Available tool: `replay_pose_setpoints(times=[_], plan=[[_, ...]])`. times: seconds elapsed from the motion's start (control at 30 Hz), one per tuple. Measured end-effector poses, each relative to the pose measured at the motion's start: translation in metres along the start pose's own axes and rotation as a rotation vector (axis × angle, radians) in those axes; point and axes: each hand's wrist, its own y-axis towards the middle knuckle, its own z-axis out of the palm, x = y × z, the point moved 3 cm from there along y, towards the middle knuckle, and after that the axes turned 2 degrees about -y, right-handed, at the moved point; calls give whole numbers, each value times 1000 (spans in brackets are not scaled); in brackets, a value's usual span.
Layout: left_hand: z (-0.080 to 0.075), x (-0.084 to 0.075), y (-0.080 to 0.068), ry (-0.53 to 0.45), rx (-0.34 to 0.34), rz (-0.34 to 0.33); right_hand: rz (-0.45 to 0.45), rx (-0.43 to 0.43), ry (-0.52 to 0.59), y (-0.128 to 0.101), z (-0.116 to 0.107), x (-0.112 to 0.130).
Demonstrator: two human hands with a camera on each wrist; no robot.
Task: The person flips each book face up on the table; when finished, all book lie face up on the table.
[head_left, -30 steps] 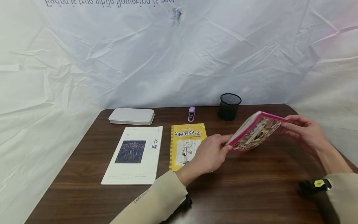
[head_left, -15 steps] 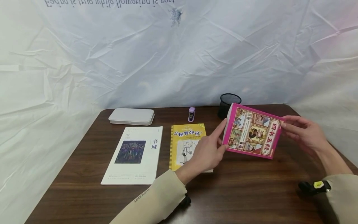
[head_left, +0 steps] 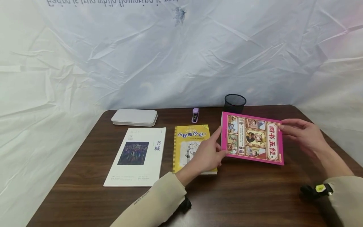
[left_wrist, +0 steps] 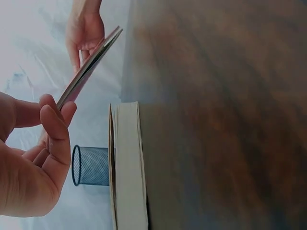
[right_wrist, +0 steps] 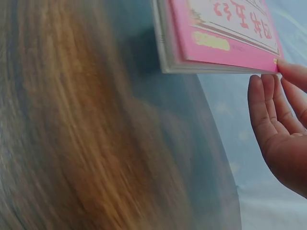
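Note:
A pink-bordered book (head_left: 256, 138) with cartoon panels on its cover is held above the table, tilted, its cover facing me. At its left edge my left hand (head_left: 208, 154) pinches it; in the left wrist view the fingers and thumb (left_wrist: 57, 129) close on that edge. My right hand (head_left: 304, 137) holds the upper right corner; the right wrist view shows the thumb on the cover and the other fingers behind the edge. A yellow book (head_left: 187, 135) lies flat, partly hidden by my left hand. Left of it lies a white book (head_left: 154, 170) with a dark picture.
A black mesh pen holder (head_left: 235, 101) stands at the back, its lower part hidden behind the pink book. Along the back edge of the brown table (head_left: 241, 201) are a purple stapler (head_left: 195, 115) and a white case (head_left: 134, 117). A white sheet (head_left: 158, 63) hangs behind.
The pink book has turned from steeply tilted to facing me, then come lower and slightly left. Both hands have kept hold of it. The other things have not moved.

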Motion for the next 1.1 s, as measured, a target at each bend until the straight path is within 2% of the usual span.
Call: replay_pose_setpoints(times=[0.07,0.17,0.3,0.5,0.93,1.1], plan=[[0,3,0,-2,6,-22,5,-9,-105,2,3,-1],[-1,6,-1,-18,23,-52,9,-10,-207,5,9,-4],[-3,10,-1,-34,54,-98,9,11,-233,8,16,-9],[-6,14,-2,-6,91,-160,38,56,-250,12,27,-16],[-11,24,-10,-13,149,-215,73,211,-411,12,47,-20],[-12,29,-12,-56,163,-247,59,253,-499,15,51,-18]])
